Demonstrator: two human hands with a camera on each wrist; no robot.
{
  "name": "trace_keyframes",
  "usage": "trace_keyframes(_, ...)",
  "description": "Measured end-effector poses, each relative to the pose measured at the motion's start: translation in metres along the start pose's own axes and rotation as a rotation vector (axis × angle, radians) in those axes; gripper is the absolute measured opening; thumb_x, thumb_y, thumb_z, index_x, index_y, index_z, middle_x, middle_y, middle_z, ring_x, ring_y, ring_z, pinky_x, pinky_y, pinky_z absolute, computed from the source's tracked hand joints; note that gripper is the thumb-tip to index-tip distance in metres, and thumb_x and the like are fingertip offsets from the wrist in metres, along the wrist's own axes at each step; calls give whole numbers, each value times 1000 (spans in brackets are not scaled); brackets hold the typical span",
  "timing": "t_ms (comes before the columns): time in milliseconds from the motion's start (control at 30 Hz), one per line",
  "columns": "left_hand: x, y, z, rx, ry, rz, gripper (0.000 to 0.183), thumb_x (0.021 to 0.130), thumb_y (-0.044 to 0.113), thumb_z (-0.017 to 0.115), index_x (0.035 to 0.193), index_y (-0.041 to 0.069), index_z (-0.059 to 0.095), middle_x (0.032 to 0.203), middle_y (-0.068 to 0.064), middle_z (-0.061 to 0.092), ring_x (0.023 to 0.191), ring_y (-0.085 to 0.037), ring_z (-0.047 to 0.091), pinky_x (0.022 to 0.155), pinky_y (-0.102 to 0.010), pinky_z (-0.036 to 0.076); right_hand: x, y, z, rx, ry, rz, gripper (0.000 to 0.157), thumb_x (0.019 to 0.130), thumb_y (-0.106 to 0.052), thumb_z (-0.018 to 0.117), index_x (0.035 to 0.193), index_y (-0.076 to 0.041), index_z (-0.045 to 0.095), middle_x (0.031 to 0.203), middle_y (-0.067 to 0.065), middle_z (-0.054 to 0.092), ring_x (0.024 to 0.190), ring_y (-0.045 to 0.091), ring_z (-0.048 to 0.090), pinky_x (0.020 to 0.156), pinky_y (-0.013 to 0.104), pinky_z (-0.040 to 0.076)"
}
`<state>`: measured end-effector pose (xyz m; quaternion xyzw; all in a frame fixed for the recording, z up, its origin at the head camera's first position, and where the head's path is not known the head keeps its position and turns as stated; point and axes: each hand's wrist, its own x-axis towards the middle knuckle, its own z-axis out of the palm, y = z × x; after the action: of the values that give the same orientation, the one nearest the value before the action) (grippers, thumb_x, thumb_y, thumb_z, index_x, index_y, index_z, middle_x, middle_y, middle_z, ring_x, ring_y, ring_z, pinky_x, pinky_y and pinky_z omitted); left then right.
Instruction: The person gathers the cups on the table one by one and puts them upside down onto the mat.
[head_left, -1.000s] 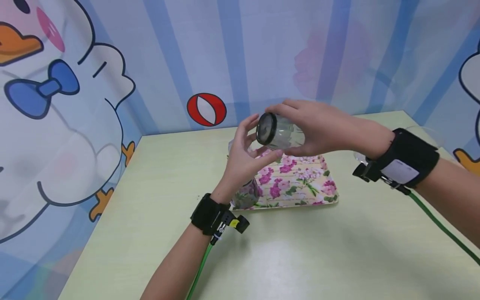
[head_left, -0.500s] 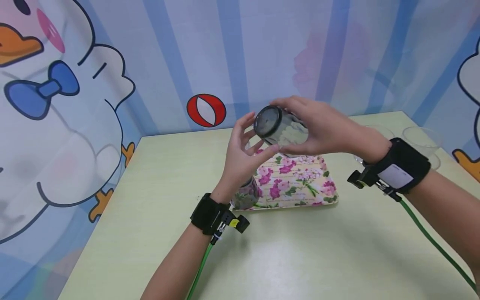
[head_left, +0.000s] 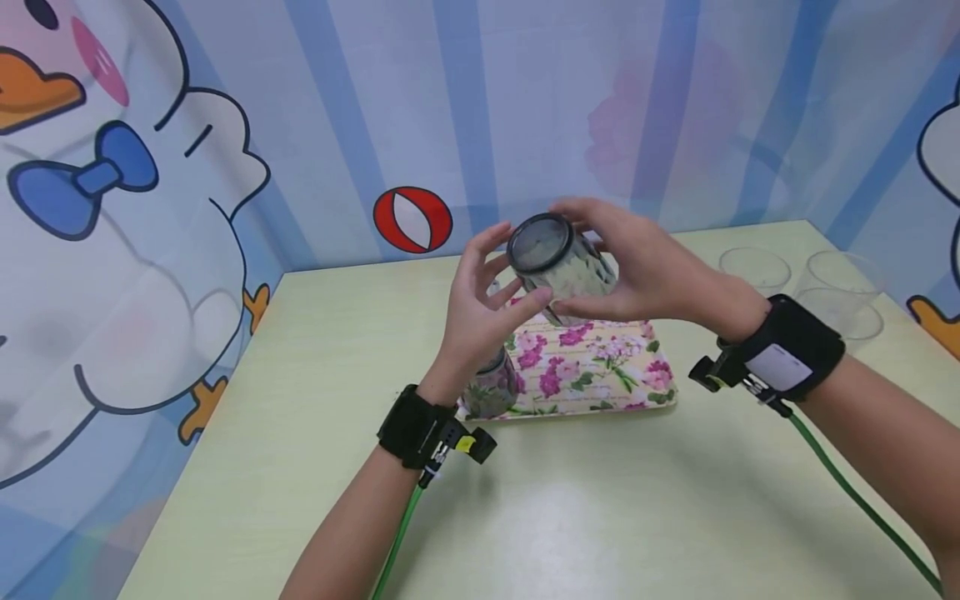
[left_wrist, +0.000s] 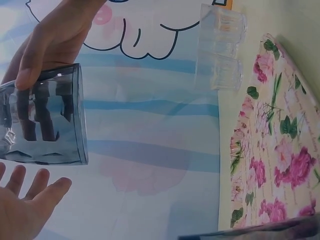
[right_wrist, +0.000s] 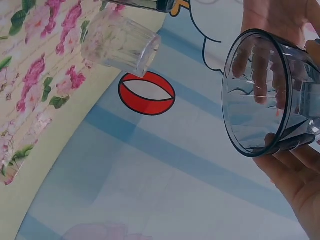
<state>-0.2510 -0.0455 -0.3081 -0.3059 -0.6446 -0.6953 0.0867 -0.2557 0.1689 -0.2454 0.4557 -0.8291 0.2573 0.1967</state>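
Observation:
My right hand (head_left: 637, 267) grips a grey-tinted drinking glass (head_left: 566, 275) in mid-air above the flowered tray (head_left: 600, 367). The glass tilts, with its wide mouth towards the tray side in the right wrist view. Close on its left is my left hand (head_left: 483, 317), fingers spread and bent a little. In the left wrist view the left fingertips (left_wrist: 60, 185) are just short of the glass; whether any touch it elsewhere I cannot tell. Below the left hand a second grey glass (head_left: 493, 392) stands at the tray's left side, partly hidden by that hand.
Clear glasses (head_left: 840, 292) stand at the table's back right, partly behind the right wrist. Another clear glass (right_wrist: 120, 42) is at the tray in the right wrist view. Both wrists carry black straps with green cables (head_left: 862, 492). A printed curtain (head_left: 525, 108) backs the table.
The right hand has turned the grey glass so its round end faces more towards the head camera. Its forearm has shifted left, uncovering the clear glasses. My left hand has barely moved.

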Motion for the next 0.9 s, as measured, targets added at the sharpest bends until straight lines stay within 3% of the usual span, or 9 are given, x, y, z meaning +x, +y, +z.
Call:
trace_keyframes(333,0,8,1,31,-25,-20,95,74,57,71,147,13,31,152,-8,35,136,-26,42,111,-38,45,-9,1,14,22,66,23,92,66,-22,87,139,-1,36,128,16,54,113,29,59,82,43,61)
trace_keyframes(533,-2,6,0,61,-33,-22,83,80,49,71,147,16,33,150,-6,38,135,-24,45,110,-36,46,-14,2,21,39,72,64,95,65,-23,88,139,-1,34,127,17,53,113,29,58,83,43,61)
trace_keyframes(600,1,-14,-3,69,-32,-3,80,82,46,70,147,18,33,150,-3,39,135,-21,45,110,-36,47,-16,3,23,43,75,66,95,65,-23,88,139,-2,33,127,17,54,112,29,59,83,43,61)
trace_keyframes(767,1,-17,-4,91,-35,-2,79,82,46,71,146,18,34,148,-4,42,132,-21,47,108,-36,48,-19,4,26,53,78,65,96,65,-21,89,140,-1,33,127,17,53,111,29,59,81,41,61)
trace_keyframes(800,-2,-3,-2,96,-37,-9,79,81,45,72,146,19,35,147,-4,42,131,-22,48,107,-36,49,-19,4,27,55,78,64,95,65,-21,89,139,-1,33,127,17,53,111,28,59,80,41,62)
trace_keyframes(833,-3,0,-1,97,-37,-20,79,81,45,72,146,19,35,146,-5,42,131,-23,48,107,-36,49,-19,4,27,58,78,63,95,65,-21,89,139,-1,33,127,17,53,111,28,60,81,40,62)
trace_keyframes(900,-2,-4,-3,107,-43,-19,78,82,44,72,146,20,35,146,-4,43,131,-22,49,106,-36,50,-20,5,28,58,79,65,95,65,-21,88,139,-2,33,126,17,53,111,28,60,80,40,62)
